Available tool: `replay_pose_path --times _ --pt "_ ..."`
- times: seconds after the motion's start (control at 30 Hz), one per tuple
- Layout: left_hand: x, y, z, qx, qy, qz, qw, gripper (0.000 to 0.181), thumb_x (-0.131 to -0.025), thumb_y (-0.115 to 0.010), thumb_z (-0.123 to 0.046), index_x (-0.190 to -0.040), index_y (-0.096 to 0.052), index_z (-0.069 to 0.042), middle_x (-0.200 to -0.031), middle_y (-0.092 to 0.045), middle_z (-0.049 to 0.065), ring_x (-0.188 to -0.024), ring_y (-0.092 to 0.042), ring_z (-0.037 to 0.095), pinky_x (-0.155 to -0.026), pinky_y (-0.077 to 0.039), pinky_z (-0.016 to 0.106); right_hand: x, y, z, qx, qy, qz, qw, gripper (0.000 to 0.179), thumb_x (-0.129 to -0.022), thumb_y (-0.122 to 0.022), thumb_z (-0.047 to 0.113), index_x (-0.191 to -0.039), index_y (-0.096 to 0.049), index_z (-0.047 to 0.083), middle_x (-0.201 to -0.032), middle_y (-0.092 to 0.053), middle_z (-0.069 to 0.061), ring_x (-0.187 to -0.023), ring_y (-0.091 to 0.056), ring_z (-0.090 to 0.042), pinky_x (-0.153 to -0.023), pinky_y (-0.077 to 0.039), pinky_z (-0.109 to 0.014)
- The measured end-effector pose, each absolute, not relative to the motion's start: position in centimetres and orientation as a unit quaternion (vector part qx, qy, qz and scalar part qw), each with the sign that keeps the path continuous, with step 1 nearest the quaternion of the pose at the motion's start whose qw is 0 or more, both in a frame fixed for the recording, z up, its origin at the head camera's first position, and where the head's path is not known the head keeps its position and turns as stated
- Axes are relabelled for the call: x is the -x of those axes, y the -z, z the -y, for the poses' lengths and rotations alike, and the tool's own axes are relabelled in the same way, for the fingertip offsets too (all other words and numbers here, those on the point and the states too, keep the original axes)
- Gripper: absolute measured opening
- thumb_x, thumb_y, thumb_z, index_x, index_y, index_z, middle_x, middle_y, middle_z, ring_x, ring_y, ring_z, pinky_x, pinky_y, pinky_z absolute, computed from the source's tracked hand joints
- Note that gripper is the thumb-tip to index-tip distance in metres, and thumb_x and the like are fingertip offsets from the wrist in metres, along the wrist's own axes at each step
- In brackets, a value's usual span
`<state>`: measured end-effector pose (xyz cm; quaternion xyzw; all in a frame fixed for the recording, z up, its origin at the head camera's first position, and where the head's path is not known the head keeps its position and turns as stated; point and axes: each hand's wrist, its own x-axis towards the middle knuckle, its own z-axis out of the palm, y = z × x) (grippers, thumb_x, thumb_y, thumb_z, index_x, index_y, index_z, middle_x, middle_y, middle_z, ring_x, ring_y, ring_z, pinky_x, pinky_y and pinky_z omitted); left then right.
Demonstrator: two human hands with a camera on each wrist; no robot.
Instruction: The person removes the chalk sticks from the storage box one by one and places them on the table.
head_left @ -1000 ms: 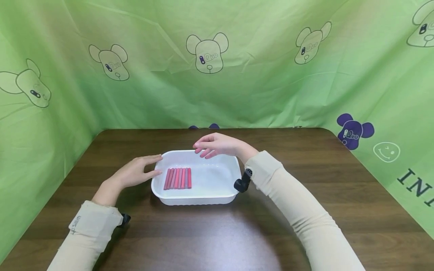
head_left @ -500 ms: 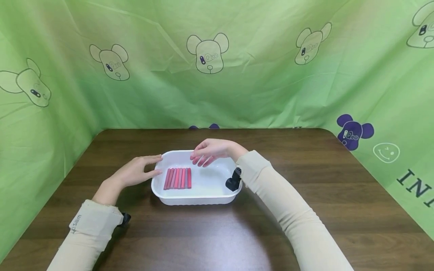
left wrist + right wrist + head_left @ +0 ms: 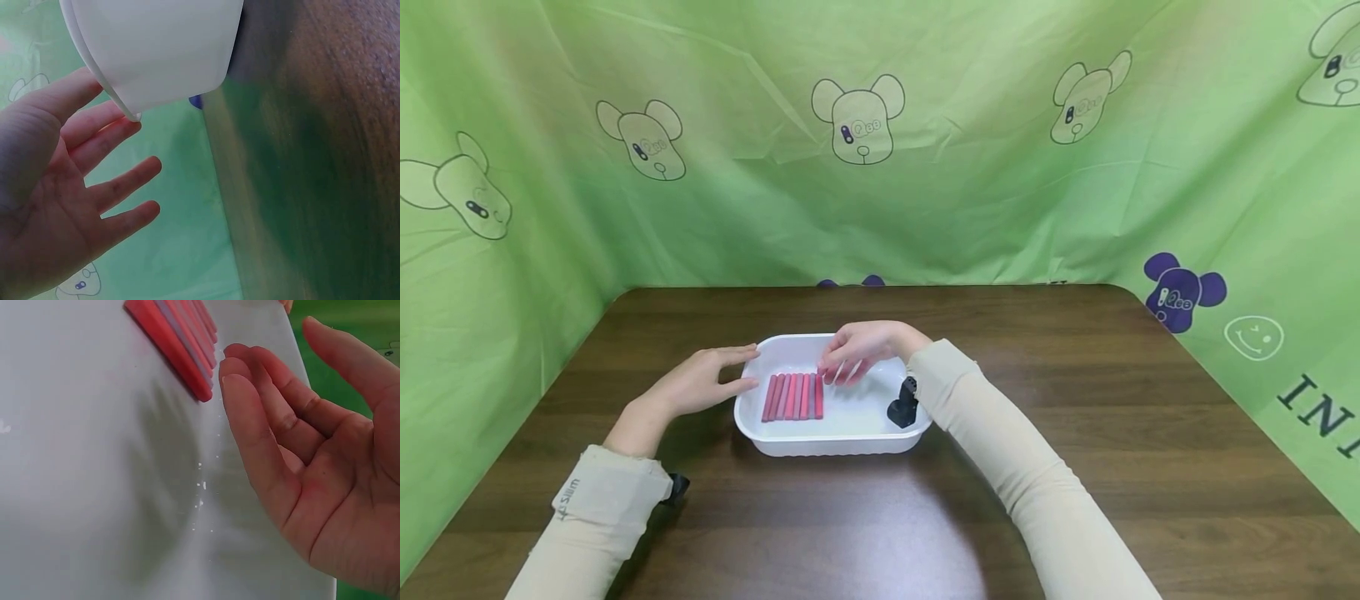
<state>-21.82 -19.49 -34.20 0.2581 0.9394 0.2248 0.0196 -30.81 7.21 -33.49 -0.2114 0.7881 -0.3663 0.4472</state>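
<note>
A white plastic basin (image 3: 842, 447) stands on the table. Several slim sticks in pinks and reds (image 3: 792, 397) lie side by side in its left half; their material is unclear. At the basin's left rim, my left hand (image 3: 696, 382) touches the edge with fingertips and has its fingers spread, as the left wrist view shows. My right hand (image 3: 861, 350) hangs over the basin, with its fingertips close to the far end of the rightmost red stick (image 3: 178, 356). In the right wrist view its fingers bend loosely, hold nothing, and appear apart from the sticks.
The brown wooden table (image 3: 820, 525) extends around the basin on all sides. Behind it hangs a green curtain (image 3: 970, 217) with printed bear heads. A small black camera (image 3: 904, 404) on my right wrist hangs over the basin's right part.
My right hand has come down from above the far rim, leftward and nearer, to the far end of the sticks. The left hand, the basin and the sticks have stayed put.
</note>
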Motion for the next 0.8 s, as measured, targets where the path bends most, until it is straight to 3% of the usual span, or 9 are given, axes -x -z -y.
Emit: replay_pose_path --times 0.17,0.4,0.8 --pt "21.7 34.1 19.5 -0.259 -0.225 -0.939 0.018 0.053 -0.090 -0.061 -0.027 -0.132 -0.050 0.002 -0.139 -0.048 0.019 -0.130 -0.043 0.038 -0.107 -0.036 0.053 30.8 34.2 -6.9 0.204 0.355 -0.787 0.462 0.027 -0.094 -0.054 0.021 -0.111 -0.063 0.002 -0.092 -0.067 -0.004 -0.081 -0.062 -0.013 -0.075 -0.055 -0.026" --pt "21.5 33.9 19.4 -0.260 -0.227 -0.938 0.017 0.053 -0.090 -0.061 -0.029 -0.132 -0.050 0.002 -0.139 -0.048 0.019 -0.130 -0.043 0.039 -0.107 -0.036 0.053 30.7 34.9 -6.5 0.195 0.348 -0.783 0.477 0.018 -0.094 -0.056 0.020 -0.094 -0.064 0.005 -0.080 -0.067 -0.001 -0.070 -0.062 -0.011 -0.066 -0.054 -0.023" --pt "21.6 34.0 19.4 -0.261 -0.229 -0.938 0.015 0.053 -0.090 -0.062 -0.029 -0.132 -0.051 0.002 -0.138 -0.048 0.020 -0.129 -0.044 0.039 -0.107 -0.036 0.053 30.5 35.4 -5.7 0.176 0.304 -0.809 0.471 0.022 -0.092 -0.059 0.024 -0.080 -0.066 0.006 -0.068 -0.065 -0.001 -0.057 -0.058 -0.007 -0.055 -0.052 -0.017"
